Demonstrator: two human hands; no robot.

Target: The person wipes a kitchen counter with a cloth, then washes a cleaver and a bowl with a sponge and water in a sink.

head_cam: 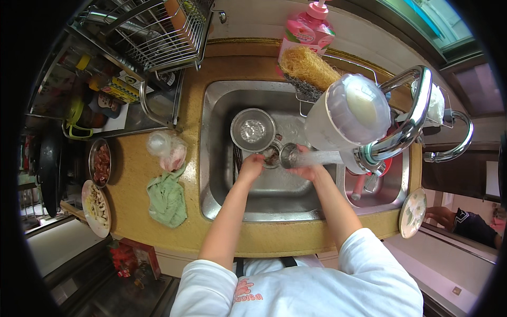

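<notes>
My right hand (304,169) holds a small round cup (289,155) under the faucet's water stream (319,157), with its mouth towards the water. My left hand (252,167) grips the rim of a small round dish (271,159) with brownish bits in it, just left of the cup. A larger round metal bowl (253,112) with water in it stands just behind the left hand. All of this is in the large basin of a steel sink (269,216).
A chrome faucet (422,95) with a white filter housing (352,113) overhangs the right side. Soap bottle (305,33) and loofah (311,67) stand behind. Left on the counter lie a green cloth (167,200), a meat bowl (95,180) and a plate of sliced food (103,232).
</notes>
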